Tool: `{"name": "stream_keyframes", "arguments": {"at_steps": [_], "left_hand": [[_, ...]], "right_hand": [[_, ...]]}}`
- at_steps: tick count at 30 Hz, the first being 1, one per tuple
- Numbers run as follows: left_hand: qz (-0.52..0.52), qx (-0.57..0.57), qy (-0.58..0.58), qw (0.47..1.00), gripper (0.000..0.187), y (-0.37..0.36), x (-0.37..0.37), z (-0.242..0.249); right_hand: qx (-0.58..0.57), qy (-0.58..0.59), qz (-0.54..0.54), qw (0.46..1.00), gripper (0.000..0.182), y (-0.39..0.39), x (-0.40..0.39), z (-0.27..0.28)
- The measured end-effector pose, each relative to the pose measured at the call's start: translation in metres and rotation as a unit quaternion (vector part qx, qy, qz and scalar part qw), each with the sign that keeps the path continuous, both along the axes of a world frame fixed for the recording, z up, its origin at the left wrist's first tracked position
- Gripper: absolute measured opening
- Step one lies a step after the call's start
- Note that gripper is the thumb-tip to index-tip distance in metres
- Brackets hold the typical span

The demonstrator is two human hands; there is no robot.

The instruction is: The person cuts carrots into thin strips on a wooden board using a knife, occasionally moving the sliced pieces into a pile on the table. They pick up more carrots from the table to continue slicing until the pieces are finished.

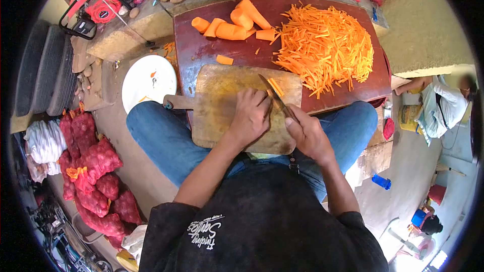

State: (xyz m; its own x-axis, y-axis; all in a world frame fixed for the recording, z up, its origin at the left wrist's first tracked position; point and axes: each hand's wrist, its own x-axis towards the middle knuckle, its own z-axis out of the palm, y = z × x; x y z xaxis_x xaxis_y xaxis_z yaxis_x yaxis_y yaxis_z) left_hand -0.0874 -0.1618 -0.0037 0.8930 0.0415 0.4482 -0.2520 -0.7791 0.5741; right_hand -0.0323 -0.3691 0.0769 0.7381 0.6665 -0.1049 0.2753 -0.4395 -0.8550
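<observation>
My right hand (310, 133) grips a knife (273, 93), its blade slanting up and left across the wooden cutting board (217, 106). Left of the blade, my left hand (251, 116) rests on the board with curled fingers; whatever lies beneath them is hidden. A few cut carrot sticks (276, 87) lie against the blade's right side. Beyond the board, a small carrot piece (225, 60) sits on the dark red table (191, 53). Larger peeled carrot chunks (231, 31) are grouped at the back. To their right rises a big heap of carrot sticks (327, 45).
A white round container (149, 81) with orange scraps stands left of the table. Red mesh sacks (98, 186) and stacked tires (48, 68) line the left side. At far right is another person (443, 103); a blue object (381, 182) lies on the floor.
</observation>
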Motion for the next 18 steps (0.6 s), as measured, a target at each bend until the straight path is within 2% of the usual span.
{"name": "stream_keyframes", "arguments": {"at_steps": [3, 8, 10, 15, 18], "left_hand": [[-0.013, 0.031, -0.003, 0.999, 0.03, -0.002, -0.001, -0.001], [-0.011, 0.02, -0.004, 1.0, 0.03, 0.003, -0.001, -0.005], [-0.009, 0.009, 0.002, 1.0, 0.03, 0.002, -0.003, -0.004], [-0.011, 0.005, 0.0, 1.0, 0.026, 0.001, -0.002, 0.003], [-0.016, -0.007, -0.017, 1.0, 0.02, 0.003, 0.0, -0.001]], "right_hand": [[-0.019, -0.023, 0.012, 0.999, 0.036, 0.005, 0.01, -0.006], [-0.041, 0.083, -0.029, 0.995, 0.036, 0.003, 0.004, 0.018], [-0.047, 0.088, -0.036, 0.994, 0.036, -0.001, -0.006, 0.019], [-0.032, -0.002, -0.024, 0.999, 0.036, 0.005, -0.008, 0.001], [-0.039, 0.021, -0.016, 0.999, 0.036, 0.011, 0.001, 0.0]]}}
